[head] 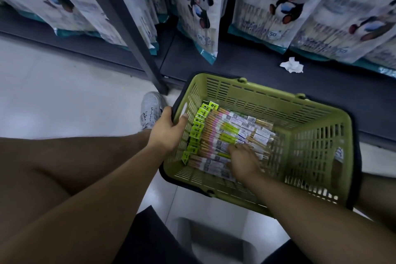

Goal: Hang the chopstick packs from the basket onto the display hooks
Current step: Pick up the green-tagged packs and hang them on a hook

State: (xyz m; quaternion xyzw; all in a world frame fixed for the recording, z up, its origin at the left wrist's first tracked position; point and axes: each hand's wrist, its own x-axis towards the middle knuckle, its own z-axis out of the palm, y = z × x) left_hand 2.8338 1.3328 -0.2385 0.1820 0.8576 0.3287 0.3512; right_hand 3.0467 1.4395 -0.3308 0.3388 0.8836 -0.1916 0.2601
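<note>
A green plastic basket [321, 148] sits on the floor in front of the shelf base. Several chopstick packs [229, 133] with lime-green header tabs lie flat in its bottom. My left hand [166, 129] grips the basket's left rim, thumb inside the wall. Inside the basket, my right hand [243, 162] rests on the packs with its fingers curled down onto them; whether it holds one is hidden. No display hooks show in this view.
Large panda-printed bags [201, 13] hang above the dark shelf base [278, 83]. A crumpled white tissue [291, 64] lies on that base. A dark upright post [128, 28] stands left of the basket. My shoe [150, 109] and a grey stool [214, 240] are nearby.
</note>
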